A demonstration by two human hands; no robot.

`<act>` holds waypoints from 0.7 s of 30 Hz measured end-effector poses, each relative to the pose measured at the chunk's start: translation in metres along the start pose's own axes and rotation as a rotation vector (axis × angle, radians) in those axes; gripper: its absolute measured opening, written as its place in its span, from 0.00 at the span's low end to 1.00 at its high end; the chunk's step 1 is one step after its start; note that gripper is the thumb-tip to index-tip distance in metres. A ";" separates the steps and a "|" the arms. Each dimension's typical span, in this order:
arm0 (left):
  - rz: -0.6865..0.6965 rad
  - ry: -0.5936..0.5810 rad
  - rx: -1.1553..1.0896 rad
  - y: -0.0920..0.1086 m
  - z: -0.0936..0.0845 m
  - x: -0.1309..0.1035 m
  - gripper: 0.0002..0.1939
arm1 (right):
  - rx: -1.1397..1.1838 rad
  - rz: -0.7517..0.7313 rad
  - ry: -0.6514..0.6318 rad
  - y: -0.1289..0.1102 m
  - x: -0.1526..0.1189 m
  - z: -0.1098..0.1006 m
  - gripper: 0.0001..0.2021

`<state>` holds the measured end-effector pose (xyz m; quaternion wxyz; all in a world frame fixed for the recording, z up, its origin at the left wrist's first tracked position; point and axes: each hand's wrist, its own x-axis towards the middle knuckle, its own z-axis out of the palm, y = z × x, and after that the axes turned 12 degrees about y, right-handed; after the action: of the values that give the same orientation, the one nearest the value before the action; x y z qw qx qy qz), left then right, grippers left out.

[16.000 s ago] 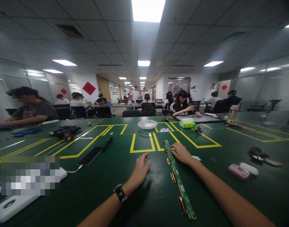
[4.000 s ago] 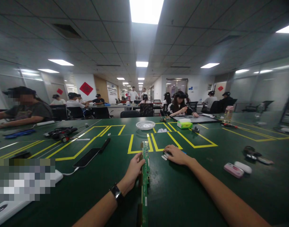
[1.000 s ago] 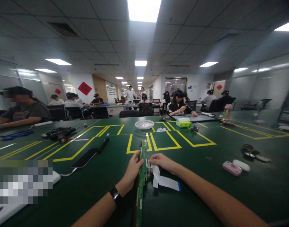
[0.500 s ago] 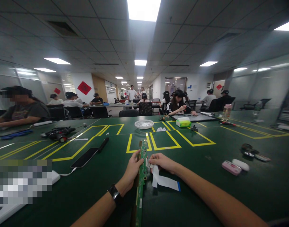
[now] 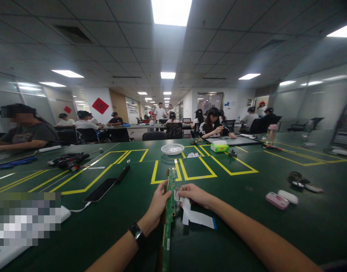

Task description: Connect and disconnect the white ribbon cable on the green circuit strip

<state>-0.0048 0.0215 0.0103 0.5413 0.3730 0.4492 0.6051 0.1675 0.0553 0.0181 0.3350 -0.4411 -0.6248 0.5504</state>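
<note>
My left hand (image 5: 159,202) is closed around the upper part of a long, narrow green circuit board (image 5: 168,226), thumb on its face. The board points away from me, its lower end running out of the bottom of the view. At the board's right edge, my right hand (image 5: 194,194) pinches one end of a white flat ribbon cable (image 5: 200,218) close to a connector on the board. The cable is folded, and its free end with a blue tip hangs out to the right. Whether the pinched end sits inside the connector I cannot tell.
Left of my hands lie a smartphone (image 5: 101,190) and a white power strip (image 5: 17,247). Ahead are a white plastic basket (image 5: 172,149) and a green tissue pack (image 5: 219,147). A pink case (image 5: 277,200) and keys (image 5: 304,182) lie right. A co-worker (image 5: 214,124) sits opposite.
Both hands, the circuit board and the ribbon cable hold nearly the same pose. The whole view has shifted very slightly.
</note>
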 end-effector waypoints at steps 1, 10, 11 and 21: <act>-0.001 0.000 0.000 0.000 0.000 0.000 0.28 | 0.005 -0.005 -0.003 0.000 0.000 0.000 0.16; 0.001 -0.049 0.006 -0.004 -0.003 0.001 0.30 | 0.040 0.011 -0.009 0.000 -0.002 0.001 0.16; 0.000 -0.056 0.013 -0.004 -0.002 0.000 0.30 | 0.042 0.013 -0.005 0.000 -0.002 0.001 0.16; 0.062 -0.082 0.069 -0.005 -0.002 -0.004 0.31 | 0.095 0.029 0.080 0.008 0.003 0.005 0.17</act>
<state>-0.0046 0.0174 0.0047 0.5271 0.4297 0.4356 0.5898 0.1630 0.0565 0.0088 0.3723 -0.4552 -0.5776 0.5662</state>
